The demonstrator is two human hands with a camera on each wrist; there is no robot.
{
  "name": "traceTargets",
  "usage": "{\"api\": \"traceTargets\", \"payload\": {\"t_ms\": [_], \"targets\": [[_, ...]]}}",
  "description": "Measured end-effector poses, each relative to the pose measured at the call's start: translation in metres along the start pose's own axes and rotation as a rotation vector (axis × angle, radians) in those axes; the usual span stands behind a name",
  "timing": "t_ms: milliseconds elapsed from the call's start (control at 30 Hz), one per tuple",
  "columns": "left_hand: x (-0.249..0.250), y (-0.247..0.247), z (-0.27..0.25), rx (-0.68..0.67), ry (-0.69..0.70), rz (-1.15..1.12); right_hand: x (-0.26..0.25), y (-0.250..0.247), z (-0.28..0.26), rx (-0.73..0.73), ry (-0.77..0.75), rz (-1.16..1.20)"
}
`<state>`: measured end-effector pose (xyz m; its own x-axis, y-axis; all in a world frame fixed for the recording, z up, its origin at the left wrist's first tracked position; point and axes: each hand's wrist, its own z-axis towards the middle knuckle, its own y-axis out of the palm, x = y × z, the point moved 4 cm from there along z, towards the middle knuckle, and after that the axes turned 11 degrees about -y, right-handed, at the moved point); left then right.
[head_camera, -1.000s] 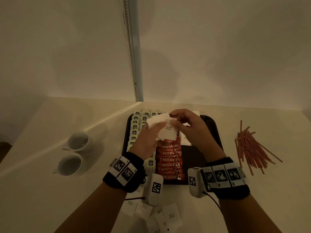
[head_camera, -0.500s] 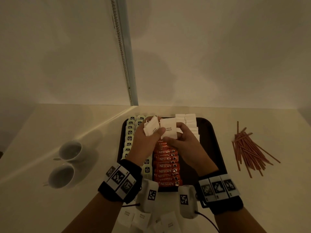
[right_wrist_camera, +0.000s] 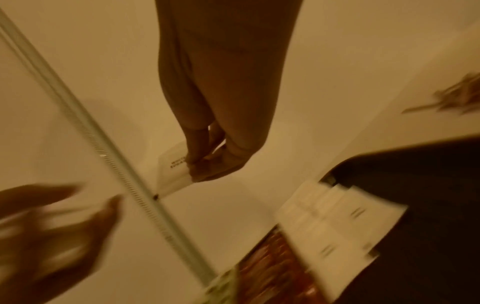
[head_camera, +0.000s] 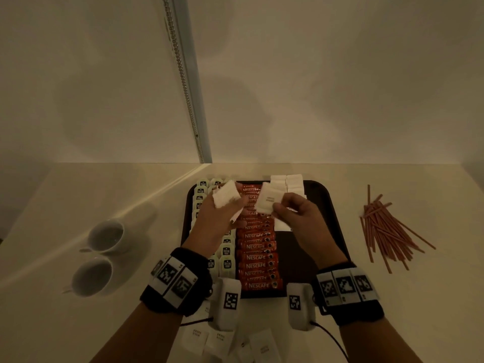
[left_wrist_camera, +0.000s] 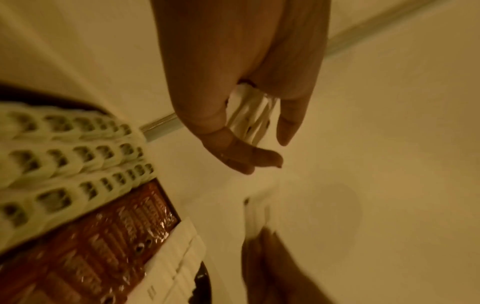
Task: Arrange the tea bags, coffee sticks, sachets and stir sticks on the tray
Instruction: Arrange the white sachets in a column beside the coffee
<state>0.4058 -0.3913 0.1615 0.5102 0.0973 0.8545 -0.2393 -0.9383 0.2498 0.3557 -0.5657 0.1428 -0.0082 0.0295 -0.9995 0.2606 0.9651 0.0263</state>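
Right now your right hand point(head_camera: 296, 218) pinches one sachet point(head_camera: 268, 200) by its near edge, held over the tray point(head_camera: 324, 205); your left hand point(head_camera: 222, 218) grips a fanned stack of spares point(head_camera: 226, 196), hands close but apart. White sachet row point(head_camera: 286, 183) lies just ahead-right of the right hand, running front-to-back beside the coffee sticks point(head_camera: 258, 258), so that hand's nearer; my guess: lay it at the row's near end, same axis. Tea bags point(head_camera: 226, 251) fill the left cols. Stir sticks point(head_camera: 385, 226) lie on the counter, well right of the tray; more sachets point(head_camera: 262, 347) near you. Pale counter point(head_camera: 78, 323), two cups point(head_camera: 104, 237) left, plain wall behind.
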Motion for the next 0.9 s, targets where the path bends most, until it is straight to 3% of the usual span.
{"api": "traceTargets", "payload": {"t_ms": [167,267,433,567,900], "targets": [[-0.016,-0.018,0.000,-0.110,-0.204,-0.390,0.041,-0.068,0.018,0.214,0.064,-0.402],[-0.021,-0.024,-0.001,-0.108,-0.225,-0.467,0.082,-0.087,0.024,0.169,0.202,-0.664],[-0.029,-0.030,0.001,-0.080,-0.237,-0.456,0.123,-0.076,0.022,0.112,0.356,-0.538],[-0.030,-0.033,0.001,-0.057,-0.234,-0.482,0.126,-0.067,0.027,0.177,0.325,-0.511],[-0.031,-0.032,0.003,0.003,-0.198,-0.477,0.121,-0.055,0.027,0.226,0.250,-0.698]]}}
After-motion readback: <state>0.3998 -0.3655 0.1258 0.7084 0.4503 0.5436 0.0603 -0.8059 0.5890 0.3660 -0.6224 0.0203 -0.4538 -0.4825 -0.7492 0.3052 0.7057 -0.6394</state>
